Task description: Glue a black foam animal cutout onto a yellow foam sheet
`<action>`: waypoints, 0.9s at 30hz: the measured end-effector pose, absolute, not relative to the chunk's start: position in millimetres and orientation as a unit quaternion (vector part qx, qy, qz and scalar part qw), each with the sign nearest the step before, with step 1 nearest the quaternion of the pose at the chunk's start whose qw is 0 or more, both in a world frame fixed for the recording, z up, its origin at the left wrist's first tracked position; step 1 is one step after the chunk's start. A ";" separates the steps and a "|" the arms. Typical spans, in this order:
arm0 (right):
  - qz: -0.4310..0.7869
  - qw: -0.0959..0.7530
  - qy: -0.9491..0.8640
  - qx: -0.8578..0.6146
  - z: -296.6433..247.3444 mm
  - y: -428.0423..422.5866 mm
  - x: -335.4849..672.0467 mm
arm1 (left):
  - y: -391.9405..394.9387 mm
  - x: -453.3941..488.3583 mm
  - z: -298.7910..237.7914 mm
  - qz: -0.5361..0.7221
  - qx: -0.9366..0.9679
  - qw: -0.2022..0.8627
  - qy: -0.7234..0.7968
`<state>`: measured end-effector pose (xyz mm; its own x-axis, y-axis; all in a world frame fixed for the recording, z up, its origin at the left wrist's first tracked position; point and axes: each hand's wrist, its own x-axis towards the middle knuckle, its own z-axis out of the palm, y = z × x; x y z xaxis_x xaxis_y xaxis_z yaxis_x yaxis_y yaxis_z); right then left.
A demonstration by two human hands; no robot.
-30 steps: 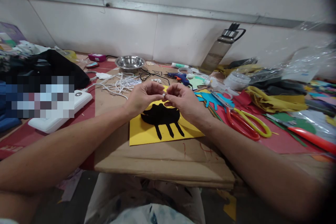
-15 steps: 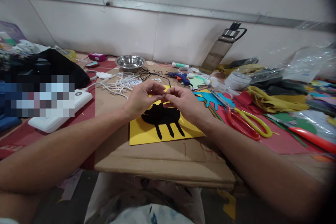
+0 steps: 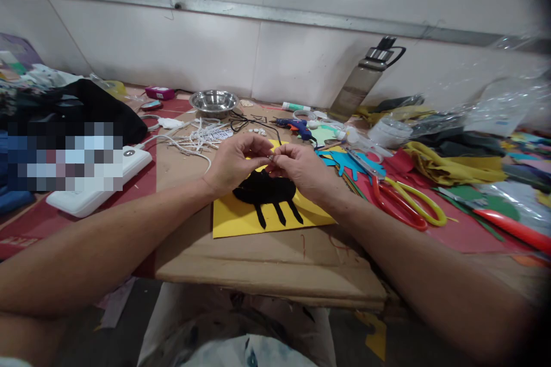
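Note:
My left hand [image 3: 241, 163] and my right hand [image 3: 299, 166] meet fingertip to fingertip in the middle of the view. Both are closed in a pinch on something tiny, too small to name. Below them lies a yellow sheet [image 3: 241, 223] with a black cut-out shape [image 3: 267, 192] on it, which has several narrow pointed strips at its lower edge. My hands cover the upper part of the sheet. Small pale pieces [image 3: 257, 132] lie just behind my left hand.
Cardboard [image 3: 193, 252] lies under the sheet. Behind are a steel bowl [image 3: 214, 102], a glue gun [image 3: 301, 128] and a leaning bottle [image 3: 361, 80]. Scissors [image 3: 400, 203] and felt scraps [image 3: 451, 166] are on the right. A white power bank [image 3: 99, 183] and black cloth [image 3: 99, 109] are on the left.
My fingertips have shifted very slightly, and the fingers of my right hand have curled in a little more. Everything else stays in place.

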<state>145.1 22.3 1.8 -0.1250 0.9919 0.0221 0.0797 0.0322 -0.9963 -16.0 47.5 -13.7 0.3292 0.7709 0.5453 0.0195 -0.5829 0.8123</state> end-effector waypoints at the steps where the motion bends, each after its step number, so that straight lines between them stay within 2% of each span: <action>1: 0.510 0.456 -0.550 -0.478 1.6 22.5 145.1 | 47.5 -16.1 -13.7 0.511 0.724 0.378 0.270; 6: 0.567 0.464 -0.519 -0.440 0.2 23.1 145.6 | 46.9 -17.0 -12.5 0.502 0.705 0.431 0.256; 12: 0.585 0.476 -0.506 -0.418 -1.0 23.2 146.0 | 48.2 -18.3 -9.6 0.506 0.689 0.448 0.263; 21: 0.532 0.473 -0.568 -0.412 0.3 20.8 147.7 | 49.4 -18.3 -10.4 0.519 0.675 0.450 0.269; 27: 0.475 0.454 -0.617 -0.433 3.0 19.1 148.3 | 50.4 -19.1 -10.6 0.520 0.696 0.398 0.295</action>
